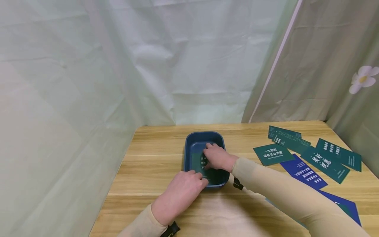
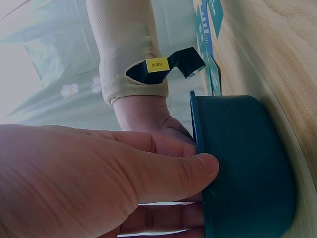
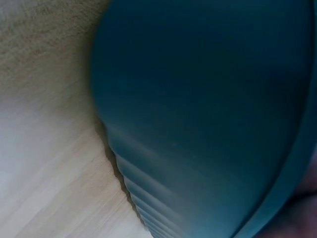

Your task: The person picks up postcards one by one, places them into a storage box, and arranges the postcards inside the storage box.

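Observation:
A dark blue-green tray (image 1: 188, 154) stands on the wooden table, with a green printed card (image 1: 196, 161) lying inside it. My left hand (image 1: 184, 188) grips the tray's near left rim, thumb outside and fingers inside; the left wrist view shows the thumb (image 2: 190, 171) against the tray's outer wall (image 2: 242, 163). My right hand (image 1: 218, 157) reaches over the right rim into the tray, its fingers over the card; whether they touch it cannot be told. In the right wrist view the tray's outer wall (image 3: 198, 109) fills most of the picture, part of the hand (image 3: 297, 213) at the edge.
Right of the tray lie several green and blue printed cards, some overlapping: a green card (image 1: 273, 154), a blue card (image 1: 305, 171), another green card (image 1: 325, 164). A blue card (image 1: 349, 205) lies partly under the right forearm. A pale curtain (image 1: 189, 65) hangs behind the table (image 1: 142, 164).

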The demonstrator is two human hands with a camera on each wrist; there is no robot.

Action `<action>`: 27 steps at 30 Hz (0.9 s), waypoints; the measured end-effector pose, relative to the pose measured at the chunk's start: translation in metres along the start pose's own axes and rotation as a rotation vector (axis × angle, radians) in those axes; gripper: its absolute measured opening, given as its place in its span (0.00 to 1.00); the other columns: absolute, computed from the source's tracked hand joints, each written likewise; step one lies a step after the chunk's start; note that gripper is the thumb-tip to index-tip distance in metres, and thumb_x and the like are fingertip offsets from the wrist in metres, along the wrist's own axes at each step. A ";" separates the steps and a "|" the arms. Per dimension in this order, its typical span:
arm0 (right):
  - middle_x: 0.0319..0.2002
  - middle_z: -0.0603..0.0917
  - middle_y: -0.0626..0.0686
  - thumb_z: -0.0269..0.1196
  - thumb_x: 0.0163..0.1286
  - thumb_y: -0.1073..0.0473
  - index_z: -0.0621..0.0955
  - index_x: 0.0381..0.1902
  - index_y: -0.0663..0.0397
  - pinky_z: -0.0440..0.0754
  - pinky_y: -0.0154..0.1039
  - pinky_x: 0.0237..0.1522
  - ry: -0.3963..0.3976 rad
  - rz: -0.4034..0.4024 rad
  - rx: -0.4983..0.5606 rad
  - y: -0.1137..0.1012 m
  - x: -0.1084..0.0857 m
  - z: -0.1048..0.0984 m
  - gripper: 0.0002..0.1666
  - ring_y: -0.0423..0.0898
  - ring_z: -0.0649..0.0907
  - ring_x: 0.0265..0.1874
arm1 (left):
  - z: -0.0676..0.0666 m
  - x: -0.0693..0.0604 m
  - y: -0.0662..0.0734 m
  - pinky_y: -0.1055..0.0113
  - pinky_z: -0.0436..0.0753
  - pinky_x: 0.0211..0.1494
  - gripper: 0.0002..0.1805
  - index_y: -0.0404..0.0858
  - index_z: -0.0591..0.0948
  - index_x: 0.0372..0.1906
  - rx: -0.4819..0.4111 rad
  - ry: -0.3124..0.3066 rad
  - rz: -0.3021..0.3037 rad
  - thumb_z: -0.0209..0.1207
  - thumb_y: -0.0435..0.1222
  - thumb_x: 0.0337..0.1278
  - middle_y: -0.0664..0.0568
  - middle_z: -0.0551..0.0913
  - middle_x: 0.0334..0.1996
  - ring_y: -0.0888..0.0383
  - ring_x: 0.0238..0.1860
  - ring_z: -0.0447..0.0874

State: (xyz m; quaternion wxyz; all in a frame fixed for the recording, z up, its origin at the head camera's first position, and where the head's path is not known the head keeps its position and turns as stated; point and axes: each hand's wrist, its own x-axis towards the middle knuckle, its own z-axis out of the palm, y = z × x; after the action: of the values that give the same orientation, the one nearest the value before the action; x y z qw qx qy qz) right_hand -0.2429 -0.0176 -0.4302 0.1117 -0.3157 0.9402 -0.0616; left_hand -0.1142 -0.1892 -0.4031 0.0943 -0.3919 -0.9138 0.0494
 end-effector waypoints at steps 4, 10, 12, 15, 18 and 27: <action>0.54 0.82 0.61 0.82 0.67 0.49 0.86 0.59 0.65 0.87 0.52 0.53 -0.002 -0.019 -0.018 0.001 0.001 0.001 0.32 0.58 0.80 0.47 | 0.000 0.000 0.000 0.66 0.85 0.32 0.07 0.50 0.94 0.42 -0.005 0.007 0.007 0.76 0.33 0.66 0.57 0.90 0.34 0.60 0.31 0.83; 0.52 0.81 0.61 0.83 0.67 0.50 0.85 0.60 0.65 0.85 0.52 0.52 -0.009 0.006 -0.004 0.000 0.002 0.000 0.33 0.57 0.78 0.46 | -0.001 0.000 0.001 0.65 0.86 0.34 0.07 0.49 0.94 0.42 -0.005 0.031 0.011 0.77 0.33 0.66 0.56 0.90 0.34 0.59 0.31 0.84; 0.52 0.82 0.62 0.82 0.67 0.49 0.84 0.61 0.65 0.84 0.51 0.53 -0.023 0.014 0.003 -0.001 0.002 0.000 0.34 0.57 0.77 0.47 | -0.001 0.000 0.001 0.65 0.87 0.34 0.07 0.48 0.94 0.42 -0.005 0.024 0.011 0.77 0.33 0.66 0.55 0.90 0.35 0.59 0.32 0.84; 0.52 0.81 0.61 0.83 0.67 0.49 0.83 0.62 0.64 0.83 0.51 0.54 -0.045 0.018 0.017 -0.001 0.004 0.000 0.35 0.56 0.77 0.48 | -0.002 -0.001 0.003 0.65 0.87 0.35 0.07 0.48 0.94 0.43 0.002 0.005 0.006 0.77 0.33 0.66 0.55 0.90 0.35 0.59 0.32 0.84; 0.53 0.81 0.61 0.83 0.66 0.49 0.83 0.62 0.64 0.83 0.51 0.56 -0.057 0.031 0.031 0.001 0.006 -0.001 0.35 0.56 0.77 0.49 | -0.003 -0.001 0.005 0.65 0.87 0.35 0.07 0.48 0.94 0.44 0.016 -0.002 0.002 0.77 0.33 0.66 0.55 0.91 0.35 0.59 0.32 0.85; 0.54 0.81 0.60 0.84 0.66 0.48 0.83 0.62 0.62 0.81 0.51 0.59 -0.072 0.075 0.040 0.002 0.010 0.001 0.36 0.56 0.76 0.51 | 0.000 0.000 0.001 0.64 0.85 0.32 0.07 0.49 0.93 0.40 0.028 -0.005 0.002 0.76 0.31 0.66 0.57 0.89 0.33 0.58 0.31 0.84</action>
State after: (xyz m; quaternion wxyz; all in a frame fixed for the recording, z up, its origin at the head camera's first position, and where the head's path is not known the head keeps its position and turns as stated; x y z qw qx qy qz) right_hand -0.2518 -0.0216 -0.4329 0.1539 -0.2801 0.9453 -0.0648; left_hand -0.1134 -0.1884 -0.4029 0.0974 -0.3914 -0.9129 0.0633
